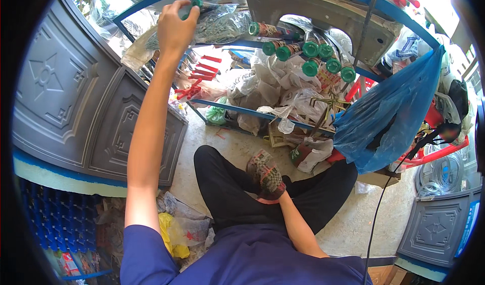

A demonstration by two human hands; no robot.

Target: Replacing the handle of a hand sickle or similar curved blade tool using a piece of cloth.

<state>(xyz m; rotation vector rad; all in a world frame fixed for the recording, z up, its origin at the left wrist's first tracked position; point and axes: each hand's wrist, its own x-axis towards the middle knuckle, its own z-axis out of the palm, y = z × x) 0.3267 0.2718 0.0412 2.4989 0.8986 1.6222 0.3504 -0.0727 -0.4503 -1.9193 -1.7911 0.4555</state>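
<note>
My left hand is stretched up to the far left of the shelf, with thumb and fingers closed around a green-capped tube. Right beside it lies a clear plastic bag of greyish metal pieces, too small to name exactly. My right hand rests low between my crossed legs, covered by a patterned cloth that looks like a glove; its fingers cannot be made out. Several more green-capped tubes are stacked on the shelf, caps toward me.
The blue-framed shelf holds crumpled plastic bags and red-handled tools. A blue plastic bag hangs at its right side. Grey panelled doors stand at left. A yellow bag lies on the floor. Wire coils sit at right.
</note>
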